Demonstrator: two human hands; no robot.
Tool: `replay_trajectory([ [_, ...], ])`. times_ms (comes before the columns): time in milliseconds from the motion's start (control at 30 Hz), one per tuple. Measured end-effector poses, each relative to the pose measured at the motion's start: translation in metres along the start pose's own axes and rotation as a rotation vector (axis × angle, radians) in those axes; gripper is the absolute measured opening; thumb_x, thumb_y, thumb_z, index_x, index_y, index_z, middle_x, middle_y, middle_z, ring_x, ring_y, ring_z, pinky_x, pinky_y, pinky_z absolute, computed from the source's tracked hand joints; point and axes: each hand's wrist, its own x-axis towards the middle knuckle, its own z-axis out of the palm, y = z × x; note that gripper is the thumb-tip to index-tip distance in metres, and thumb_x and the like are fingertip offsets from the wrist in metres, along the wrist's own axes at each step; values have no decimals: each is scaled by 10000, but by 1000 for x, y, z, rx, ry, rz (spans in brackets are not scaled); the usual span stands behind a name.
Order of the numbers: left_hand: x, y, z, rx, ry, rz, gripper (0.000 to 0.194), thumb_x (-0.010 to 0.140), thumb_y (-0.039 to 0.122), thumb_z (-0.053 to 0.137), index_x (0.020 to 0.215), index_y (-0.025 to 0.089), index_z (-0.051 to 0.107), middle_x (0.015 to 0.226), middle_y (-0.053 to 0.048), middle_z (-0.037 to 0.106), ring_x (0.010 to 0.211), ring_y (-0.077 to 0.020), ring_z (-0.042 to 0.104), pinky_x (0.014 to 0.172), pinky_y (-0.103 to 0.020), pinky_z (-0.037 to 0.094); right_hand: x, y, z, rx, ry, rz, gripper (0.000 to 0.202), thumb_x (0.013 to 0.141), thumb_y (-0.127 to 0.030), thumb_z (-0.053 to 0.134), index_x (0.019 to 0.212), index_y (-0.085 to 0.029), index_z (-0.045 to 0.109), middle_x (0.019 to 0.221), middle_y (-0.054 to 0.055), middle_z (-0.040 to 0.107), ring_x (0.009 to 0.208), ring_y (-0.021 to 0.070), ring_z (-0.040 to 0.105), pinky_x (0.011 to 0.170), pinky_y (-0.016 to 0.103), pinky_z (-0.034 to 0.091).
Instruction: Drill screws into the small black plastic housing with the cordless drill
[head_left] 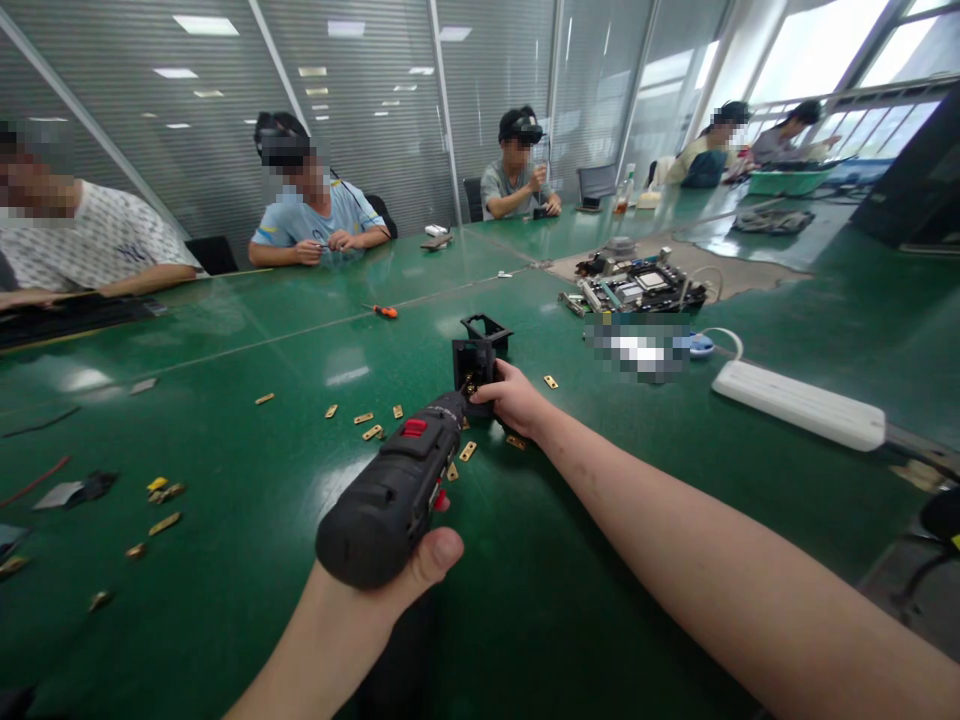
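Note:
My left hand [420, 570] is wrapped round the handle of a black cordless drill [390, 490] with red switches; most of its fingers are hidden beneath the tool. The drill points away from me, its tip at a black plastic box [471, 365] with an open face. My right hand [514, 397] grips that box from the right side, fingers at its lower edge. Small brass bits show inside the box. Just behind it lies a second black plastic frame [487, 330]. Several brass plates with holes [468, 452] are scattered on the green table around the drill.
An orange-handled screwdriver [385, 311] lies ahead on the table [285, 500]. At right are a white power strip [799, 403] and circuit boards [641, 282]. Brass pieces and a red wire [34, 482] lie at left. Several people sit along the far side, one in light blue [322, 215].

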Motion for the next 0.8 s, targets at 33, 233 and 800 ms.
replay_trajectory([
  [33,-1,2,1,-8,1,1,664,719,813,884,1030,227,850,1040,-118,845,658,-242,704,612,-371,584,0,0,0,1,0,0,487,475,-127,813,919,-245,654,822,-39,744,818,221,705,770,376,599],
  [233,-5,21,8,77,-10,-80,386,871,642,801,809,261,773,589,36,685,607,-240,704,645,-348,580,0,-1,0,-4,15,14,497,465,-124,801,927,-243,663,834,-36,747,821,223,701,773,376,591],
  [800,-1,8,10,182,-12,-93,353,850,600,692,639,319,723,583,27,716,692,-306,743,852,-451,576,-1,0,1,-18,39,15,441,468,-139,755,889,-235,668,798,-31,738,797,221,680,733,356,550],
])
